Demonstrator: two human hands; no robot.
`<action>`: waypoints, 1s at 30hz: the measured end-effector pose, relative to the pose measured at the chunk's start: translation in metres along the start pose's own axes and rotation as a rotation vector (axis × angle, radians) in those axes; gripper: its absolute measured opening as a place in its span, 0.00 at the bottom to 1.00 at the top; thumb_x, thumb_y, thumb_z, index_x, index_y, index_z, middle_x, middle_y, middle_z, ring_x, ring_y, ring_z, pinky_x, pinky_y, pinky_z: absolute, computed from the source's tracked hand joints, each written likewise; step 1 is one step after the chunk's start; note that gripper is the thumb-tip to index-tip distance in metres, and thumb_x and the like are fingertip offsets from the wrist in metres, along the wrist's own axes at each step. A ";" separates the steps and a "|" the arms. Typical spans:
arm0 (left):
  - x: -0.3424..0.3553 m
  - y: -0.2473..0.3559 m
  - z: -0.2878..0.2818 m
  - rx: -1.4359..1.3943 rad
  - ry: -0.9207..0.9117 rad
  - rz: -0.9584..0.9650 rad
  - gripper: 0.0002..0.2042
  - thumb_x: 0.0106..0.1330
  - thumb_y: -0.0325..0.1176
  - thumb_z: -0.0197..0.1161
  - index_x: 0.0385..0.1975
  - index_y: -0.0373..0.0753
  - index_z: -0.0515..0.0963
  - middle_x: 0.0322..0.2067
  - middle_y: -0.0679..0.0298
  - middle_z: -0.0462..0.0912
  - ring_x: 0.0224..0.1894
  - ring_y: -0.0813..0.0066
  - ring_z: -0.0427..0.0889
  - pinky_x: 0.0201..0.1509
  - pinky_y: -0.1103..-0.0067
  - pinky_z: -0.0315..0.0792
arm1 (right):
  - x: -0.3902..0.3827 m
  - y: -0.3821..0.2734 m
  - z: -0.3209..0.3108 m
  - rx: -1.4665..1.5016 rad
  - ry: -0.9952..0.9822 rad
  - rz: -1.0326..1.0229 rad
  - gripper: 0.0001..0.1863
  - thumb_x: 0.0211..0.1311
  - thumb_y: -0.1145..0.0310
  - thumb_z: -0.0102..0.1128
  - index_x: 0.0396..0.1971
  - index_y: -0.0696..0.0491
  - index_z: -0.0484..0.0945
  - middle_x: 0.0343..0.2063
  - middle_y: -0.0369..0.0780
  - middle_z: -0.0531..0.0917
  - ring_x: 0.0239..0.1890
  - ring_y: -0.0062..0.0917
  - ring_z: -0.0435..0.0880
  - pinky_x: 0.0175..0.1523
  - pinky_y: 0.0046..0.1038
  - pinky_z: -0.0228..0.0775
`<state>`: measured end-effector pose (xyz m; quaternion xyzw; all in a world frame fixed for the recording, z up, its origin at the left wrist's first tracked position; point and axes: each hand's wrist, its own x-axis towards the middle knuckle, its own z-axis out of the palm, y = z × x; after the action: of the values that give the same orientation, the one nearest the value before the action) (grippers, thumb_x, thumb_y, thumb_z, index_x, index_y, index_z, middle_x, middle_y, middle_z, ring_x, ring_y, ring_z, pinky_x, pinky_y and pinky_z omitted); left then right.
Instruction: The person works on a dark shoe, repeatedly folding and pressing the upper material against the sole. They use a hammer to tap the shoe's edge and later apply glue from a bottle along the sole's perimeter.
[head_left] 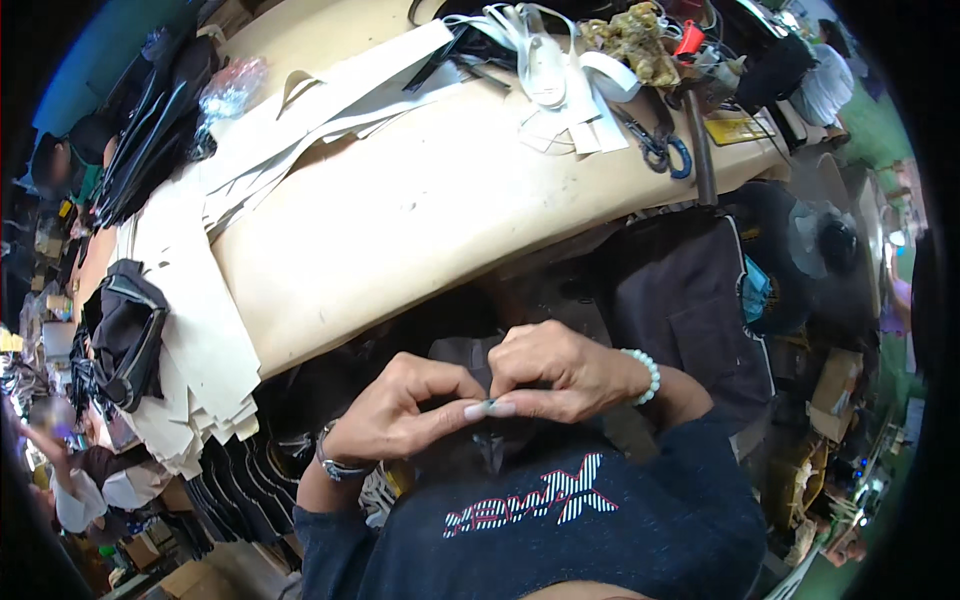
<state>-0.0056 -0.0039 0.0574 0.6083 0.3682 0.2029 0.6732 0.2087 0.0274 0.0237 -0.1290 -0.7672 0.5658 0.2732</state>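
In front of my chest, at the near edge of the table, my left hand [415, 405] and my right hand [553, 375] meet with their thumb tips touching. Both are closed in a pinch, fingers curled against thumbs. Whatever lies between the fingertips is too small and dark to make out. Dark material [465, 352] shows just behind the fingers; whether it is held cannot be told. A watch [340, 465] circles my left wrist, and a pale green bead bracelet [643, 377] my right.
The cream-topped table [400, 240] bears white strips [330, 115], stacked pale sheets [195, 330] and blue-handled scissors [665, 155]. A dark folded piece [125, 335] lies at left, dark pieces [240, 490] hang below. Dark fabric [690, 300] is draped at right. Other people sit far left and upper right.
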 end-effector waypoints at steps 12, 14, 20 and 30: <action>0.027 -0.018 -0.085 0.434 0.372 0.122 0.06 0.55 0.28 0.64 0.28 0.31 0.79 0.17 0.67 0.78 0.21 0.86 0.72 0.26 0.86 0.67 | -0.033 0.025 -0.067 -0.202 0.431 0.350 0.07 0.55 0.71 0.62 0.28 0.60 0.77 0.22 0.40 0.81 0.25 0.20 0.79 0.33 0.21 0.69; 0.048 -0.019 -0.117 0.553 0.456 0.054 0.06 0.53 0.27 0.66 0.27 0.32 0.78 0.16 0.67 0.77 0.19 0.85 0.71 0.25 0.86 0.67 | -0.052 0.045 -0.080 -0.261 0.633 0.392 0.06 0.54 0.72 0.62 0.28 0.59 0.77 0.24 0.40 0.82 0.27 0.20 0.80 0.34 0.20 0.70; 0.091 -0.082 -0.175 0.379 0.423 -0.021 0.06 0.51 0.27 0.67 0.23 0.35 0.76 0.21 0.70 0.77 0.25 0.86 0.70 0.31 0.86 0.66 | -0.102 0.057 -0.137 -1.057 0.984 0.413 0.08 0.56 0.69 0.61 0.30 0.59 0.77 0.27 0.42 0.79 0.29 0.30 0.78 0.36 0.27 0.69; 0.109 -0.093 -0.179 0.244 0.332 -0.023 0.06 0.50 0.26 0.66 0.26 0.34 0.77 0.21 0.69 0.77 0.25 0.84 0.73 0.32 0.86 0.67 | -0.135 0.113 -0.258 -1.295 1.028 1.002 0.29 0.63 0.48 0.43 0.41 0.62 0.74 0.37 0.57 0.78 0.43 0.52 0.75 0.48 0.44 0.64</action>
<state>-0.0843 0.1774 -0.0579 0.6395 0.5029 0.2467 0.5267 0.4524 0.2020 -0.0651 -0.7986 -0.5733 -0.0413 0.1785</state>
